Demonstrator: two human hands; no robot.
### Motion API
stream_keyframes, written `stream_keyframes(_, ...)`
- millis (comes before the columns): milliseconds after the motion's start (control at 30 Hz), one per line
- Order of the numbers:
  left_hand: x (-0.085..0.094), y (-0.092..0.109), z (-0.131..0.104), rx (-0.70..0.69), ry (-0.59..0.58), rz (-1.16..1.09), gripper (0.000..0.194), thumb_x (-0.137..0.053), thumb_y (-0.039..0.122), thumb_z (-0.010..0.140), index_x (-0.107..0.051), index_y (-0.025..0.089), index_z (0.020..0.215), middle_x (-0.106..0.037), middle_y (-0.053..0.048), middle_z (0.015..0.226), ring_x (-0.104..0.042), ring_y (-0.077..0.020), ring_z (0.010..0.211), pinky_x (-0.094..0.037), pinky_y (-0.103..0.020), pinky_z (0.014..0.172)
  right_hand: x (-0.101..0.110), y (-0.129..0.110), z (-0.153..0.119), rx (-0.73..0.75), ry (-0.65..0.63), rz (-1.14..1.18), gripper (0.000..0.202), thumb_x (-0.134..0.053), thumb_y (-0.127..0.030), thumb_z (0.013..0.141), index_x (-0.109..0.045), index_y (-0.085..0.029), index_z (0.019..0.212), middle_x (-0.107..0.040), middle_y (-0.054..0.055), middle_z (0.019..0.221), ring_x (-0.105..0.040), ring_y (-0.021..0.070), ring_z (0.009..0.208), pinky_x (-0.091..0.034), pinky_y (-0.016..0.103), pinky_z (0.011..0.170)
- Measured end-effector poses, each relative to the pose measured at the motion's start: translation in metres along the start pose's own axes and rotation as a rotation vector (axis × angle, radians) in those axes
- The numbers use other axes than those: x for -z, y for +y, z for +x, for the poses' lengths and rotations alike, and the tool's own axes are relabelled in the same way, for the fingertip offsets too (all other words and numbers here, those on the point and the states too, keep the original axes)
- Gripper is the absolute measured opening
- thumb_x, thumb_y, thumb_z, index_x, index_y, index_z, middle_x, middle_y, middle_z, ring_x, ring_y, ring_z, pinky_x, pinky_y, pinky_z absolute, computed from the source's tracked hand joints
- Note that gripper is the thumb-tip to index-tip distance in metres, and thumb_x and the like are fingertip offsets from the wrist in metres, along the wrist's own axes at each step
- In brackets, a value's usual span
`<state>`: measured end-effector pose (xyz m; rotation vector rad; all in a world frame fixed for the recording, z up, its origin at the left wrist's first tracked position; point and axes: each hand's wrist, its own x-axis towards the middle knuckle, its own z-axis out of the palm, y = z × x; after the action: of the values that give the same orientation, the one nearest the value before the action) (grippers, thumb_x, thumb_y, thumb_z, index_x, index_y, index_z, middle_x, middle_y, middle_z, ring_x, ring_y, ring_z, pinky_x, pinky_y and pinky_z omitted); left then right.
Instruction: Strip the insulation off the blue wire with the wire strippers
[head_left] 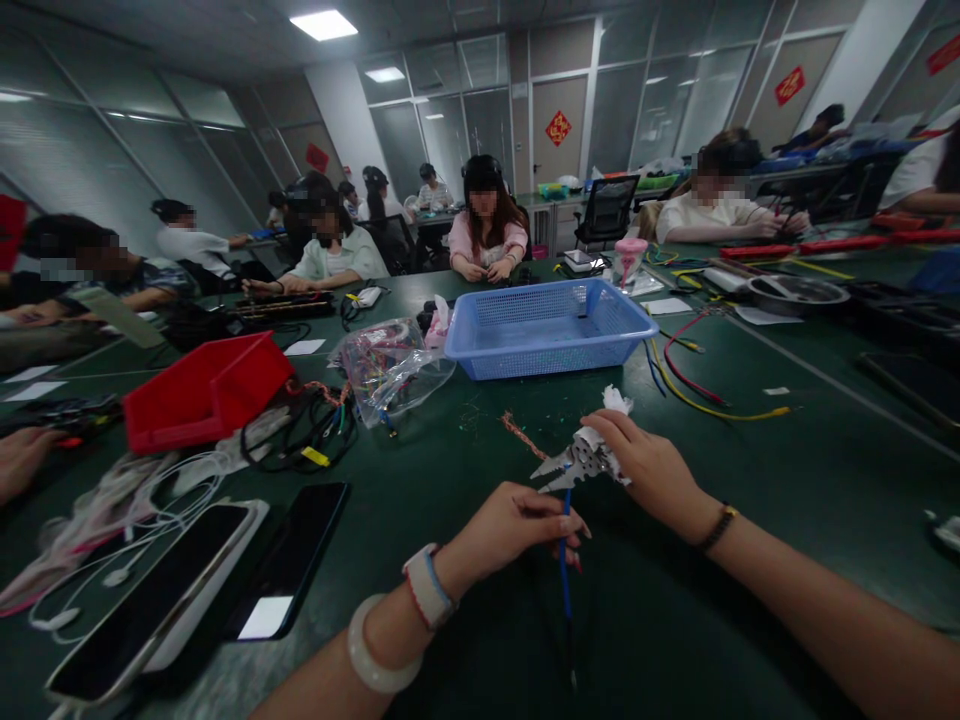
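Note:
A blue wire hangs upright, pinched between the fingers of my left hand. My right hand is wrapped round the handles of a metal wire stripper, which have white wrapping on them. The tool's jaws point left, and the top of the blue wire is at them; whether they grip it is too small to tell. Behind the jaws a braided copper strand lies on the green table. Small green scraps lie near it.
Beyond my hands stands a blue basket. To the left are a red bin, a plastic bag of wires, black cables, white earphones and two phones. Loose yellow wires lie right. Several people sit around; one person's hand is at the left edge.

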<state>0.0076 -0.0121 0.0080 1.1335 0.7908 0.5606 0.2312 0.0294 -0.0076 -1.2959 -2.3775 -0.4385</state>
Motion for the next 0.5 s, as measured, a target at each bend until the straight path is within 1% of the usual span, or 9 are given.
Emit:
stream_keyframes(133, 0.0002, -0.0003, -0.0002, 0.004, -0.017, 0.011, 0.026, -0.075, 0.035, 0.073, -0.075, 0.012, 0.087, -0.07, -0.004, 0.075, -0.066, -0.0146, 0.069, -0.052, -0.028, 0.072, 0.0, 0.0014, -0.001, -0.002, -0.014, -0.031, 0.043, -0.045, -0.002, 0.08, -0.05, -0.017, 0.12, -0.06, 0.01, 0.12, -0.064, 0.0153, 0.076, -0.046, 0.025, 0.061)
stream_keyframes(300, 0.0001, -0.0019, -0.0002, 0.016, -0.024, 0.009, 0.028, -0.075, 0.035, 0.073, -0.075, 0.011, 0.086, -0.07, -0.005, 0.076, -0.067, -0.0151, 0.069, -0.053, -0.028, 0.071, 0.0017, 0.0024, 0.0008, -0.007, -0.015, -0.064, 0.028, -0.049, -0.008, 0.082, -0.057, -0.017, 0.107, -0.063, 0.008, 0.102, -0.057, 0.0127, 0.063, -0.039, 0.025, 0.056)
stream_keyframes(367, 0.0002, -0.0013, -0.0003, 0.021, -0.015, 0.014, 0.029, -0.075, 0.036, 0.073, -0.075, 0.01, 0.086, -0.07, -0.006, 0.076, -0.067, -0.0153, 0.069, -0.053, -0.028, 0.071, 0.0023, 0.0033, 0.0008, -0.018, -0.007, -0.047, 0.025, -0.049, -0.009, 0.082, -0.058, -0.017, 0.104, -0.063, 0.007, 0.098, -0.056, 0.0124, 0.062, -0.038, 0.025, 0.056)
stream_keyframes(500, 0.0007, 0.001, -0.0005, 0.002, 0.0, -0.003, 0.029, -0.076, 0.035, 0.072, -0.075, 0.01, 0.085, -0.07, -0.005, 0.074, -0.067, -0.0146, 0.068, -0.053, -0.027, 0.07, 0.0041, 0.0086, 0.0003, -0.081, 0.002, -0.016, 0.028, -0.049, -0.008, 0.081, -0.056, -0.017, 0.106, -0.061, 0.007, 0.1, -0.057, 0.0133, 0.066, -0.037, 0.024, 0.055)
